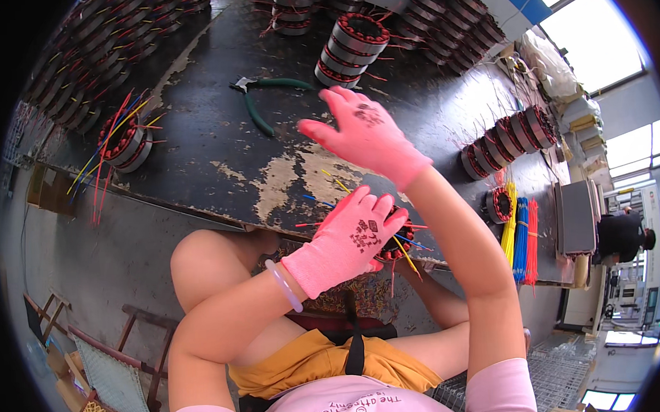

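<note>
While the left hand [351, 236] lies palm down over the wound ring [392, 253] at the near edge of the table [205, 130], its finger undersides are hidden; whether it clamps cannot be told. The right hand [367, 130] extends toward the far edge, thumb and fingers apart, near the pliers [283, 83]. Dark print marks both gloves [314, 268]; lettering crosses the shirt [329, 395]. Wires [309, 224] project left and right; the ring's axis is obscured.

Stator [394, 252] under left hand [351, 233], pliers [252, 111] beyond on table [212, 148], wire bundles [521, 237] right
</note>
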Tool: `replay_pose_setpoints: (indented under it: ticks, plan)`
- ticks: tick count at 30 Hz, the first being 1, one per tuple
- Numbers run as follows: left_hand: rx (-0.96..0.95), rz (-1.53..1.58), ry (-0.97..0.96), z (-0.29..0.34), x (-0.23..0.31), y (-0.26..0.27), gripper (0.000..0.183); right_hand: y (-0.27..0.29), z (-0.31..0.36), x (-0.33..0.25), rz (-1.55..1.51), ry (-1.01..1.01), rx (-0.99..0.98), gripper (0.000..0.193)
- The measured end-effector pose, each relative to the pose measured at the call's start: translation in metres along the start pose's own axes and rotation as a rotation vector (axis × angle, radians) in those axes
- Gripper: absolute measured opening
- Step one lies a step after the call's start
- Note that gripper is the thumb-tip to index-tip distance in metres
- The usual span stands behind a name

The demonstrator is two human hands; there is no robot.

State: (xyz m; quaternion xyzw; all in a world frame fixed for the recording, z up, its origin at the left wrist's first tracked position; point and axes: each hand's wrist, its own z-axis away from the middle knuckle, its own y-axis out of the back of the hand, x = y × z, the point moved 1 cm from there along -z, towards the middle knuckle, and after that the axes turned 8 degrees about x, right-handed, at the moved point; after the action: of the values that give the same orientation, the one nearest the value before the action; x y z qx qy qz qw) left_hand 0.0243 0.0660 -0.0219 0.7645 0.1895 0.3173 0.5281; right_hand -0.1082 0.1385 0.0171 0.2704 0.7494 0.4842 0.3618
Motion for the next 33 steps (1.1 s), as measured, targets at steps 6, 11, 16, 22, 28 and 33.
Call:
replay_pose_setpoints:
  ticks: [6,11,16,22,28,33]
  plan:
    - [0.247,-0.017,-0.046,0.004,-0.004,-0.019,0.085,-0.068,-0.093,-0.035,0.354,-0.14,-0.292,0.103]
    - [0.166,0.08,-0.05,-0.003,-0.002,-0.014,0.078,-0.063,-0.093,-0.02,0.066,-0.199,-0.31,0.09]
    - [0.188,0.092,0.089,-0.005,-0.01,-0.012,0.084,-0.006,-0.022,0.026,-1.265,-0.697,-0.322,0.05]
    - [0.163,0.026,0.125,-0.015,-0.025,0.004,0.09,0.081,0.171,0.063,-1.713,-0.713,-0.172,0.065]
    - [0.111,0.139,0.1,-0.023,-0.034,0.015,0.091,0.073,0.271,0.08,-1.608,-1.123,-0.213,0.05]
    - [0.064,0.148,0.11,-0.029,-0.034,0.017,0.091,0.067,0.273,0.064,-1.608,-1.092,-0.341,0.057]
